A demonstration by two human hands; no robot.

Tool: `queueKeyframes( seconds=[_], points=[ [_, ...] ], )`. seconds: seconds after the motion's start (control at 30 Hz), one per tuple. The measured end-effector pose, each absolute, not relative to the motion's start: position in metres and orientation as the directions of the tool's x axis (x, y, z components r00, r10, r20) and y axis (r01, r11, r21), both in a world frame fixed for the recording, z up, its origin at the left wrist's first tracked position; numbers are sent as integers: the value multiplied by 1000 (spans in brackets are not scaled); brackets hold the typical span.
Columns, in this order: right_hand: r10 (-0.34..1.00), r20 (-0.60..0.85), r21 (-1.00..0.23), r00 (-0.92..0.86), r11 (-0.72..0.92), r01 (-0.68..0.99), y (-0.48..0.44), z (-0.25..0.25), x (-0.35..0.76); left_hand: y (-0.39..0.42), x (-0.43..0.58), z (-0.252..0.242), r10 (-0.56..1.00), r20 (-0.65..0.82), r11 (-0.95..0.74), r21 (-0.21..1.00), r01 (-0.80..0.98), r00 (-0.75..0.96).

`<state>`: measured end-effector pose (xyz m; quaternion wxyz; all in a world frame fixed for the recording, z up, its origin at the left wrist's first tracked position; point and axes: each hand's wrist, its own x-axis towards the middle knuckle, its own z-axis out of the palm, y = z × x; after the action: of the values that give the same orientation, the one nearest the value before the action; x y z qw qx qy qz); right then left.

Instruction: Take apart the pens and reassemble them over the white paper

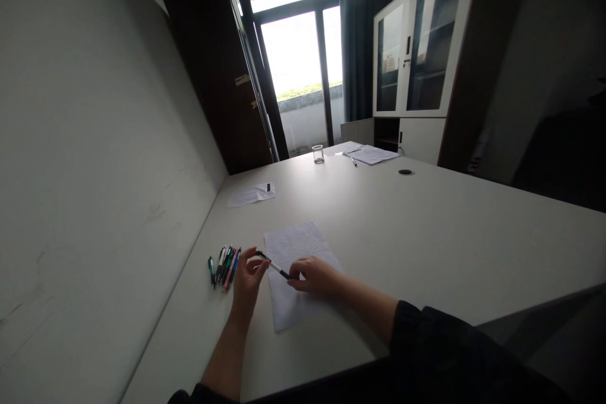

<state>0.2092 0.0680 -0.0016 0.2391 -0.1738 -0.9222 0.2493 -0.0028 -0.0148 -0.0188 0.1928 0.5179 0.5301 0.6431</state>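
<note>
A pen point(277, 267) with a white barrel and dark ends is held slantwise between my two hands, above a sheet of paper with writing point(298, 243). My left hand point(249, 271) pinches its upper end, with the thumb near the white part. The fingers of my right hand point(310, 273) close on its lower dark end, so that tip is partly hidden. Just left of my left hand lies a cluster of several pens point(227, 265), in green, black, white, pink and blue; my hand covers part of the space beside it.
A white wall point(118, 202) borders the table point(402, 233) on the left. Farther back are a small paper sheet point(250, 196) with a dark object on it, a clear glass point(318, 154), stacked papers point(374, 154), a pen point(353, 162) and a round cable hole point(406, 172).
</note>
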Motion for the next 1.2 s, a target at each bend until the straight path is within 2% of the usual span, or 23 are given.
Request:
queueKeyframes(
  seconds=[0.23,0.4,0.5,0.63,0.7,0.8,1.2],
  points=[
    [511,389,-639,-766,749,175,67,-4,206,-17,3,-16,859,430,-388,901,195,-278],
    [619,384,-740,-685,650,172,72,-5,204,-25,13,-10,924,367,-329,905,269,-106],
    [667,401,-819,-628,568,81,75,-2,206,-28,16,-7,926,368,-323,888,328,-85],
    [765,320,-945,-559,298,-134,80,9,215,-28,13,-9,897,406,-309,860,405,-177],
    [797,283,-957,-534,199,-210,83,14,220,-26,10,-12,886,417,-293,842,452,-203],
    [829,275,-949,-487,151,-279,90,18,226,-24,6,-15,882,428,-279,813,511,-199],
    [913,278,-930,-299,177,-323,119,13,240,-26,8,-9,887,440,-288,762,580,-138]
  ],
)
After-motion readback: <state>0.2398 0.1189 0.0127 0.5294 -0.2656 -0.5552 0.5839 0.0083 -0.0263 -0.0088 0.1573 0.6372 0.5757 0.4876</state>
